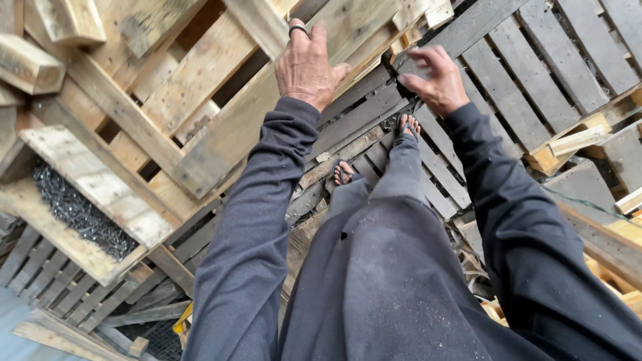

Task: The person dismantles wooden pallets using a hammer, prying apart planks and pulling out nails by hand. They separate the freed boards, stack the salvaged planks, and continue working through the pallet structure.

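Pallet [200, 127] of pale wood leans tilted at far left, my left hand [306, 67] flat on its edge with fingers spread, right hand [435, 80] half-curled, holding nothing, just beside; I judge it could slide onto my sandalled feet [374, 150]

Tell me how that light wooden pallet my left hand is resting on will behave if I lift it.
The pallet looks stiff: thick nailed boards. Probably heavy and awkward, since it spreads well past the left hand. Its rough, splintery wood should grip rather than slip.
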`<state>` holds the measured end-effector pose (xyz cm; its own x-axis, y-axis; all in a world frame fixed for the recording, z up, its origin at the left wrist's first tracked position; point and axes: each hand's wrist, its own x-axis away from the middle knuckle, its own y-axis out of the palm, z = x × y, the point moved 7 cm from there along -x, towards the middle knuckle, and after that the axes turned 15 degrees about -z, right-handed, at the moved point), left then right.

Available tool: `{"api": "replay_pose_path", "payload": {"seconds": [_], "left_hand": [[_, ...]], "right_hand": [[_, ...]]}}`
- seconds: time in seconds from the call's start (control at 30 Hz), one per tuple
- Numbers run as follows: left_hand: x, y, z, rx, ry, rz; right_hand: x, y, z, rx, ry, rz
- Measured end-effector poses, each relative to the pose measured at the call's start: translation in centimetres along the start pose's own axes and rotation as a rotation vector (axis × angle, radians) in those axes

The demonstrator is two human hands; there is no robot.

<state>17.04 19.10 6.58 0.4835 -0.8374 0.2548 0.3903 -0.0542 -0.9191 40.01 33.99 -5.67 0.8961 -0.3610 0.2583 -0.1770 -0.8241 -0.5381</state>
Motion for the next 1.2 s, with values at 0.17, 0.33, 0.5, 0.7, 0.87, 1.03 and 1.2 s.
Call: {"api": "replay_pose_path", "payload": {"seconds": [0.17, 0.33, 0.5, 0.7, 0.87, 1.03, 1.2], "left_hand": [[-7.1, 1.4, 3.1, -0.096, 0.015, -0.11], [-10.3, 3.9, 3.8, 0.003, -0.135, -0.259], [-10.2, 4.1, 4.2, 0.011, -0.165, -0.159], [-9.7, 3.5, 4.7, 0.036, -0.153, -0.154], [-9.5, 3.1, 4.8, 0.035, -0.138, -0.103], [-9.7, 3.3, 4.5, 0.036, -0.154, -0.135], [-10.0, 3.6, 4.6, -0.002, -0.174, -0.178]], "right_hand": [[-8.3, -4.9, -1.0, 0.321, -0.202, -0.067], [-15.2, -4.4, -1.4, 0.525, -0.288, -0.234], [-17.0, -2.9, -0.1, 0.329, -0.356, -0.23], [-17.4, -2.3, 1.4, 0.428, -0.442, -0.223], [-17.7, -2.1, 1.2, 0.365, -0.452, -0.255], [-17.6, -2.2, 0.9, 0.278, -0.442, -0.262], [-17.5, -2.5, 0.7, 0.295, -0.435, -0.266]]}}
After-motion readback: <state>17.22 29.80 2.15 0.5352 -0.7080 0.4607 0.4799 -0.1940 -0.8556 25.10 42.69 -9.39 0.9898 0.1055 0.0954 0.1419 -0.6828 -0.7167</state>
